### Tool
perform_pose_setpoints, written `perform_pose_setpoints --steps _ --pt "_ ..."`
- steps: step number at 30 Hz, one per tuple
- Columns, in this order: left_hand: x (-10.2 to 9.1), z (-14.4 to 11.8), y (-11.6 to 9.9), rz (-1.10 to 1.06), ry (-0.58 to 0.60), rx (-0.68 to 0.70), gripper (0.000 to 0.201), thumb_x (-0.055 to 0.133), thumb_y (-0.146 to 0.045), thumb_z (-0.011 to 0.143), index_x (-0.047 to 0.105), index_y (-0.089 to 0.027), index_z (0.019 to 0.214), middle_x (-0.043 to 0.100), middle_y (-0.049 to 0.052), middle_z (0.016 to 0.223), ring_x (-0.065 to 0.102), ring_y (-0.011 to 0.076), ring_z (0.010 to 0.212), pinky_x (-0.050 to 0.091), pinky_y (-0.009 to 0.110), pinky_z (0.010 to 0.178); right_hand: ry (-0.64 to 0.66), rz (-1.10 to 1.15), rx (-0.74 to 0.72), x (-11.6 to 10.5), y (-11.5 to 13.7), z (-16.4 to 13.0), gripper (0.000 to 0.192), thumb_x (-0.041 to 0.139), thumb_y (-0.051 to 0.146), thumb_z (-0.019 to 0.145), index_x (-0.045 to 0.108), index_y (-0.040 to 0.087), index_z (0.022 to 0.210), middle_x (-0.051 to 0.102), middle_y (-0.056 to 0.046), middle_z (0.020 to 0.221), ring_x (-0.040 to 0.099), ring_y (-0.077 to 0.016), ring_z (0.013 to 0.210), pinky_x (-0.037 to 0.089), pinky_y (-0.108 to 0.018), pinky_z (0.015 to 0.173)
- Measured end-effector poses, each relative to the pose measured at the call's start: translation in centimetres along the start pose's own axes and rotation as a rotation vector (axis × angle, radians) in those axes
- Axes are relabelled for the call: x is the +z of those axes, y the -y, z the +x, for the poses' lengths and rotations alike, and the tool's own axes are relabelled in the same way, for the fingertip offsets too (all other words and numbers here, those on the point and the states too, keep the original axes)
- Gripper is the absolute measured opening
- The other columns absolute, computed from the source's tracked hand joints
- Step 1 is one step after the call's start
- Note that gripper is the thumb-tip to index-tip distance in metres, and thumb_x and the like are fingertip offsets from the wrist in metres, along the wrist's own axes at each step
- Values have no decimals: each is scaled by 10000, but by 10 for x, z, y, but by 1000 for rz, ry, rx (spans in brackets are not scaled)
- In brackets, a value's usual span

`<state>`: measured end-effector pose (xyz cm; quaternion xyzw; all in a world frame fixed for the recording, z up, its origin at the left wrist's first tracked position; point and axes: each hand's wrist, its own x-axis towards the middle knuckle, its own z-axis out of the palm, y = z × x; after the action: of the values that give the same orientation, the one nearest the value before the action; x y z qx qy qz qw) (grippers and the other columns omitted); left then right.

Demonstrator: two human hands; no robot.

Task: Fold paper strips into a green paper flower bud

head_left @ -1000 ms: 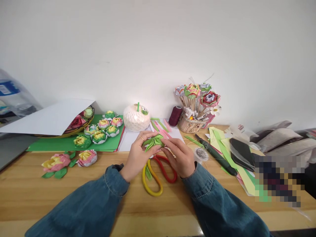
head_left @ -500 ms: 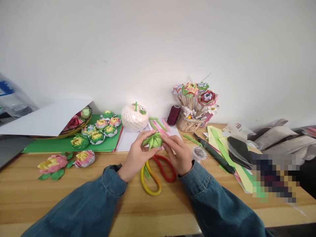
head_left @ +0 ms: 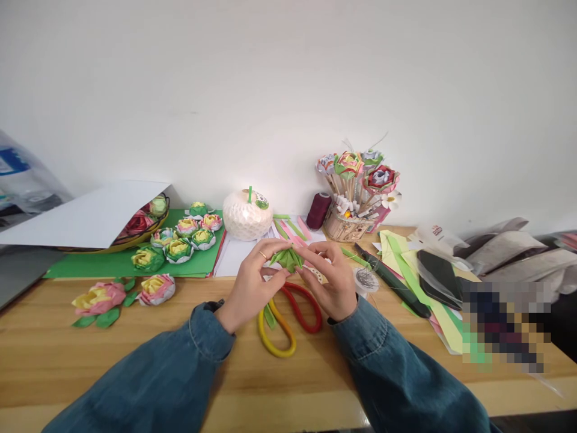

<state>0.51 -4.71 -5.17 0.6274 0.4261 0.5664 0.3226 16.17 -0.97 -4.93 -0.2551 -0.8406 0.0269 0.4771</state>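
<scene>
A small folded green paper piece [head_left: 286,258] is held between both hands above the wooden table [head_left: 67,355]. My left hand [head_left: 250,284] pinches its left side with thumb and forefinger; a ring shows on one finger. My right hand [head_left: 330,279] grips its right side with the fingertips. Under the hands lie scissors with one yellow and one red handle loop [head_left: 288,319]. Both arms wear blue denim sleeves.
Several paper flowers [head_left: 180,237] sit on a green sheet [head_left: 90,264] at the left; two more [head_left: 117,296] lie on the wood. A white round fruit [head_left: 247,218], a maroon thread spool [head_left: 318,210], a basket of paper flowers [head_left: 356,192] and coloured paper strips [head_left: 406,264] stand behind and right.
The green piece has been turned and raised slightly between my fingers; my right hand's fingers shifted up over its right side. The view drifted a little.
</scene>
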Motion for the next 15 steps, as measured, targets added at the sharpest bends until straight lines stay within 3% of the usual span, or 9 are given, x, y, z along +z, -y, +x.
perform_pose_setpoints --steps 6,10,15 --pt "-1 -2 1 53 73 -12 334 491 -193 771 566 -251 1091 464 75 1141 486 216 1042 529 229 589 3 27 4 1 -2 0 356 525 116 790 554 262 1113 574 -46 842 526 -163 768 461 -313 654" --pt "-2 0 6 124 57 -34 275 484 -248 791 621 -248 1029 488 65 1105 510 200 998 514 239 630 22 20 35 5 -6 -3 333 538 143 792 564 265 1101 586 -42 834 536 -163 764 468 -314 659" --pt "-5 4 8 237 22 -91 250 484 -256 791 661 -254 967 520 39 968 545 136 766 442 220 556 20 43 82 7 -6 -4 279 555 164 786 598 245 1050 597 -43 831 548 -167 785 467 -318 686"
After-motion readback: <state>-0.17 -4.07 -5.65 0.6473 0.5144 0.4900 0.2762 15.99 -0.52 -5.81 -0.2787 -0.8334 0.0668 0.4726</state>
